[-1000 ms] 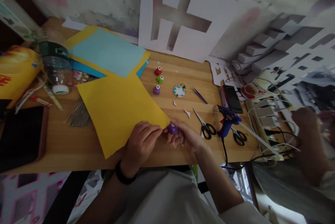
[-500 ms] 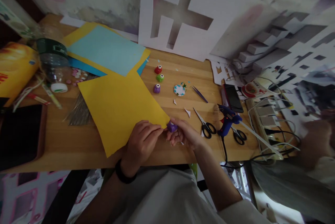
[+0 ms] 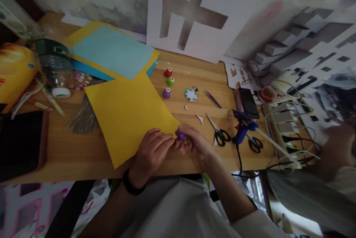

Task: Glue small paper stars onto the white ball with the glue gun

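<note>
Near the table's front edge, my right hand [image 3: 193, 142] is closed around a purple craft punch [image 3: 180, 135], thumb on top. The right corner of a yellow sheet of paper [image 3: 130, 115] meets the punch; whether it sits inside the slot is hidden. My left hand [image 3: 154, 150] pinches the sheet's edge close to that corner. Behind the sheet stand a red punch [image 3: 168, 72], a green punch [image 3: 170, 81] and a second purple punch [image 3: 167, 93]. A white disc with blue and green stars [image 3: 191, 94] lies to their right.
Tweezers [image 3: 213, 99], black-handled scissors [image 3: 219, 132] and a blue glue gun [image 3: 241, 128] with its cord lie at right. A plastic bottle [image 3: 55, 67], a dark tablet [image 3: 20, 145] and blue paper [image 3: 111, 50] are at left. Another person's arm [image 3: 336, 149] is at far right.
The purple punch in my right hand has shifted slightly left and tilted a little. My left hand keeps its pinch on the yellow paper.
</note>
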### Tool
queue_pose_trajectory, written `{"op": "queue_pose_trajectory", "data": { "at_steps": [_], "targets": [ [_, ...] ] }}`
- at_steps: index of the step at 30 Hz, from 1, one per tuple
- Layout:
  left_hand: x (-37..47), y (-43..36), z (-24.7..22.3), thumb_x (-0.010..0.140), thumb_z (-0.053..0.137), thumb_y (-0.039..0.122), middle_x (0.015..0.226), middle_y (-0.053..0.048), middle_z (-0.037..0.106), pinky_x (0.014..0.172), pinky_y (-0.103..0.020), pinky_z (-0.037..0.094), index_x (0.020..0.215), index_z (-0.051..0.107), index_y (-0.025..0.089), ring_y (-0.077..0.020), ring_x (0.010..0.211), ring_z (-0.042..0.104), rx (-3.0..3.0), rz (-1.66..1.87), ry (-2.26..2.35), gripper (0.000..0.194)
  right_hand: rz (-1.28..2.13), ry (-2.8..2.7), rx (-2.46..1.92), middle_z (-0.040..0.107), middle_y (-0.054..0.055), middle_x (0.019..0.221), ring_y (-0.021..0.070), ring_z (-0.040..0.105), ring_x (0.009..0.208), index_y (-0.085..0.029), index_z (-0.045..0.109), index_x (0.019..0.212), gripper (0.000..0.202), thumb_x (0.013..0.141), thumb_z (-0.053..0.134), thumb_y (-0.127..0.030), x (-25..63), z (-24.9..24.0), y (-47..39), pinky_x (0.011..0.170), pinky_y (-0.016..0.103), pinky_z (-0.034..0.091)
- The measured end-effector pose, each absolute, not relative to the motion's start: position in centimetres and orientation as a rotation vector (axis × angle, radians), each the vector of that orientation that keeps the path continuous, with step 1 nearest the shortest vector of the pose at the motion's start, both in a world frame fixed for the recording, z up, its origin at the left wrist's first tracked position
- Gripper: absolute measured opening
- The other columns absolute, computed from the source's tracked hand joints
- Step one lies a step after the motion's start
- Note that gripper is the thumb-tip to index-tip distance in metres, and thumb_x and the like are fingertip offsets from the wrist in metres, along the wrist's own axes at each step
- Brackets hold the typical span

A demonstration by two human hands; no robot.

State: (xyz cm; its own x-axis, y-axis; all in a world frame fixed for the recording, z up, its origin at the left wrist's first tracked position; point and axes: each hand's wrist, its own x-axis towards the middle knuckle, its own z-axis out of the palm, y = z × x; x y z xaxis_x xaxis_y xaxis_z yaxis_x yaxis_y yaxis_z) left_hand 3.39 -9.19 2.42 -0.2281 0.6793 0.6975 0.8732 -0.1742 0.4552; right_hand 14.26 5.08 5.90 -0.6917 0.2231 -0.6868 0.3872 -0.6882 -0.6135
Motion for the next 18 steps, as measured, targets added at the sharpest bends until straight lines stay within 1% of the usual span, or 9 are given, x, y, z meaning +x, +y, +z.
{"op": "queue_pose_trajectory", "data": {
  "at_steps": [4, 7, 14, 18],
  "targets": [
    [3.38, -9.13, 2.33, 0.09, 0.062, 0.008, 0.092, -0.005, 0.078, 0.091, -0.038, 0.053, 0.099, 0.068, 0.017, -0.0166, 0.084, 0.07, -1.789, -1.355, -1.876, 0.014, -2.576, 1.198, 1.194, 0.069, 0.006, 0.053, 0.0095, 0.059, 0.037, -0.011, 0.066, 0.062, 0.038, 0.088, 0.064, -0.039, 14.31, 5.5, 5.06, 0.037, 0.014, 0.049],
    [3.4, -9.1, 2.29, 0.091, 0.06, 0.009, 0.093, -0.004, 0.078, 0.09, -0.038, 0.054, 0.099, 0.068, 0.019, -0.0161, 0.084, 0.07, -1.781, -1.352, -1.875, 0.016, -2.589, 1.208, 1.204, 0.07, 0.006, 0.054, 0.0097, 0.06, 0.038, -0.011, 0.067, 0.062, 0.035, 0.085, 0.066, -0.037, 14.46, 5.35, 5.14, 0.039, 0.015, 0.051],
    [3.45, -9.06, 2.24, 0.09, 0.061, 0.008, 0.091, -0.005, 0.078, 0.09, -0.038, 0.054, 0.097, 0.069, 0.017, -0.0164, 0.083, 0.071, -1.8, -1.367, -1.866, 0.014, -2.596, 1.223, 1.205, 0.07, 0.007, 0.054, 0.0117, 0.062, 0.039, -0.01, 0.068, 0.062, 0.031, 0.079, 0.07, -0.036, 14.63, 5.42, 5.24, 0.039, 0.017, 0.052],
    [3.43, -9.01, 2.2, 0.091, 0.061, 0.01, 0.092, -0.004, 0.078, 0.091, -0.038, 0.053, 0.099, 0.069, 0.019, -0.0156, 0.083, 0.07, -1.796, -1.359, -1.86, 0.014, -2.625, 1.244, 1.229, 0.07, 0.006, 0.054, 0.0114, 0.062, 0.04, -0.013, 0.066, 0.063, 0.028, 0.079, 0.07, -0.036, 14.64, 5.34, 5.03, 0.039, 0.016, 0.051]
  ]
}}
